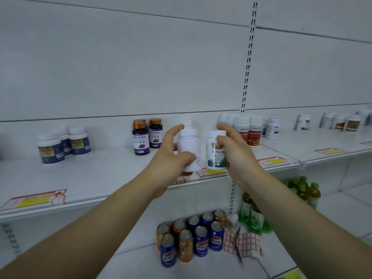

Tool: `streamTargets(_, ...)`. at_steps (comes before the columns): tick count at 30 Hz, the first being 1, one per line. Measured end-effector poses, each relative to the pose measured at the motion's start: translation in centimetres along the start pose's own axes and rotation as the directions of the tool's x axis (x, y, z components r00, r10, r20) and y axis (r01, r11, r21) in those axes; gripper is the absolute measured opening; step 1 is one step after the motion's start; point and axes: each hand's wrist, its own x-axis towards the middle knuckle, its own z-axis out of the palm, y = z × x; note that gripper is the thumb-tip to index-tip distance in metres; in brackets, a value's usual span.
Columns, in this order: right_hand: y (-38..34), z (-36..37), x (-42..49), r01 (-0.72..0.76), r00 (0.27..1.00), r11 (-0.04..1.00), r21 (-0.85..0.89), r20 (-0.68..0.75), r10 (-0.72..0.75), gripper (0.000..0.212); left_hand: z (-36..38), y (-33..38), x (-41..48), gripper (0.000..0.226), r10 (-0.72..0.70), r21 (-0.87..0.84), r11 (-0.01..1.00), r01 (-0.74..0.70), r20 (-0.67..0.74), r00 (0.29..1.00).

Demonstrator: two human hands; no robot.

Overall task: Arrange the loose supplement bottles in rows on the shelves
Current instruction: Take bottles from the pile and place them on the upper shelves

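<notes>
My left hand point(171, 152) grips a plain white bottle point(189, 150) with a white cap, held upright just above the front of the white shelf point(100, 178). Beside it, my right hand point(237, 150) grips a white bottle with a green landscape label point(215, 156), also upright. Another white bottle stands half hidden behind the plain one. Dark purple bottles with copper caps point(146, 135) stand to the left at the back. A group of white bottles with red labels point(249, 127) stands to the right.
Blue-labelled white bottles point(64, 144) stand far left on the same shelf. More bottles point(342, 121) sit on the adjoining shelf to the right. On the lower shelf are soda cans point(193, 236), green drink bottles point(255, 214) and a checked label sheet point(243, 242). Price tags line the shelf edge.
</notes>
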Motion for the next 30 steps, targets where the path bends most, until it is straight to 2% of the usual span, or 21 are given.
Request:
streamTargets(7,-0.8,-5.2,1.4,0.069,0.984,0.997,0.019,-0.169,-0.065,0.035,5.2,0.2,4.0,0.067,0.026,-0.004,1.0,-0.026,0.139,0.99)
streamTargets(17,-2.0,-20.1,3.1,0.049,0.972,0.997,-0.052,-0.228,-0.06,0.026,18.8,-0.8,7.3,0.074,-0.013,-0.035,0.999,0.025,0.308,0.951)
streamTargets(25,-3.4,-34.9,5.3,0.052,0.993,0.98,-0.194,-0.097,-0.072,0.022,32.8,-2.3,9.4,0.077,-0.021,-0.024,0.999,0.028,0.264,0.964)
streamTargets(30,-3.3,-40.1,7.4,0.04,0.998,0.973,-0.229,-0.038,-0.05,0.033,37.3,-3.1,11.0,0.073,-0.008,0.077,0.997,-0.003,0.14,0.99)
